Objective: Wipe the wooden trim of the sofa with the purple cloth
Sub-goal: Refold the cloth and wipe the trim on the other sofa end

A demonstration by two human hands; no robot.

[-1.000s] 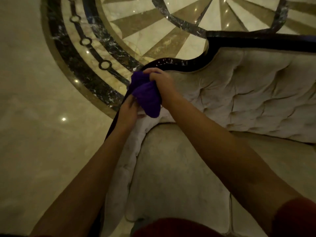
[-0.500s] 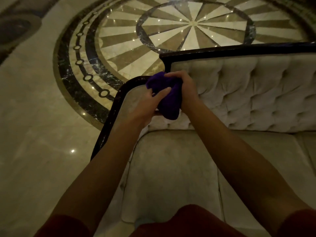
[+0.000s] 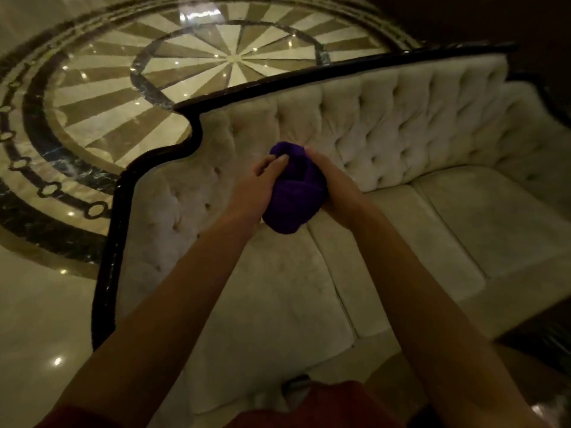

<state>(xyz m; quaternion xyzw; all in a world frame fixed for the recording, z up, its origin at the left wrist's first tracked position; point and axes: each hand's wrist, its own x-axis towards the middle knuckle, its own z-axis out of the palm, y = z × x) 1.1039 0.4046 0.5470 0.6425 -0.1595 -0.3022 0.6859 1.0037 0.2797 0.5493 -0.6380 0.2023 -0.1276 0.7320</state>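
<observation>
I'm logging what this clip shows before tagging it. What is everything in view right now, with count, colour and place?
purple cloth: one, purple, bunched between both hands above the seat
sofa: one, cream, tufted back, fills centre and right
wooden trim: one run, dark, along the sofa's top edge and left arm
seat cushions: at least two, cream, below the hands
floor: one, pale marble with a dark-ringed sunburst inlay, left and top
red clothing: red, bottom edge
left hand: one, fingers on the cloth
right hand: one, gripping the cloth
</observation>
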